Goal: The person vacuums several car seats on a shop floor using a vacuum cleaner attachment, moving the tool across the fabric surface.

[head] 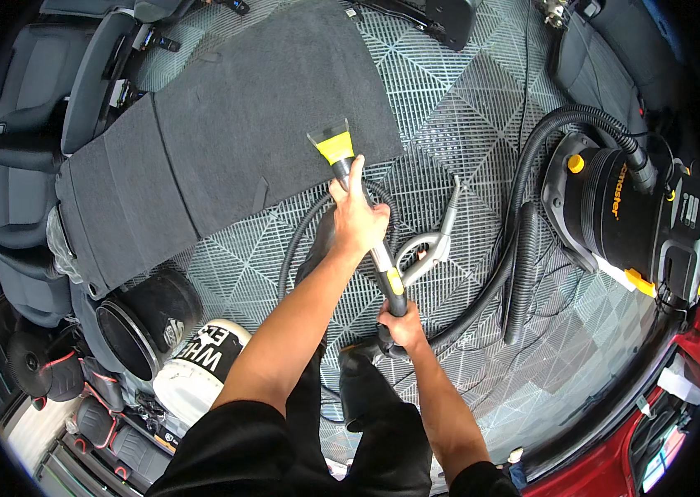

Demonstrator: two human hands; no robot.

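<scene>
My left hand [359,217] is wrapped around the upper end of a vacuum wand [381,258], just below its flat nozzle. The nozzle [335,145] has a yellow body and a clear, flared mouth, resting on or just above a dark grey car floor carpet [250,112]. I cannot tell whether it touches. My right hand [404,326] grips the black lower end of the wand, where a corrugated hose [480,310] leads away. To the right of the wand a grey trigger gun [433,245] lies on the floor.
A black vacuum cleaner [610,199] stands at right, its hose arching over the slatted tile floor [449,136]. Cables trail nearby. Car seats [21,192] line the left. A black bucket [148,323] and a white bucket [197,373] bearing writing sit lower left. A red car [604,444] borders the lower right.
</scene>
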